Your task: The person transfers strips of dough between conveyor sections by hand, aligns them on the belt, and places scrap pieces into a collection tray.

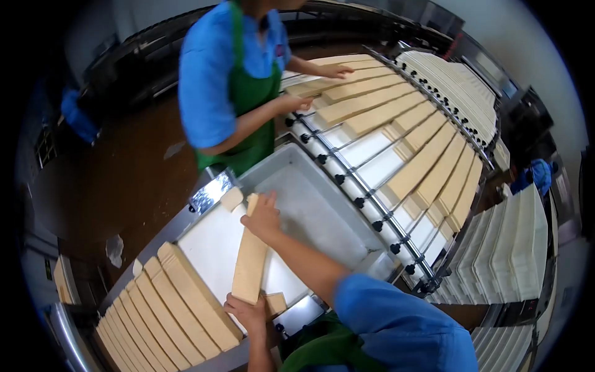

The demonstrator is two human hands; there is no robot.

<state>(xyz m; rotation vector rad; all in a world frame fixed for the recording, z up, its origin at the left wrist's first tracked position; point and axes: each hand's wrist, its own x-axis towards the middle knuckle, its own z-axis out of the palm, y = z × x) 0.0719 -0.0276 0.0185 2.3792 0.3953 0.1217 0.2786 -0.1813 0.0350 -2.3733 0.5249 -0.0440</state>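
Observation:
A long beige strip [250,263] lies between my two hands over the white surface. My right hand [263,218] grips its far end, beside the edge of a grey tray. My left hand [248,312] holds the near end, close to a small loose beige piece [275,304]. To the left, several similar strips [186,294] lie side by side in a row. Another small pale piece [232,199] rests past the strip's far end.
A grey tray [365,239] stands right of my hands. Beyond it a co-worker in a green apron [255,93] reaches over strips in lanes [427,162] divided by metal rods. Stacked white trays [496,248] stand at the right. Another person [540,176] is farther back.

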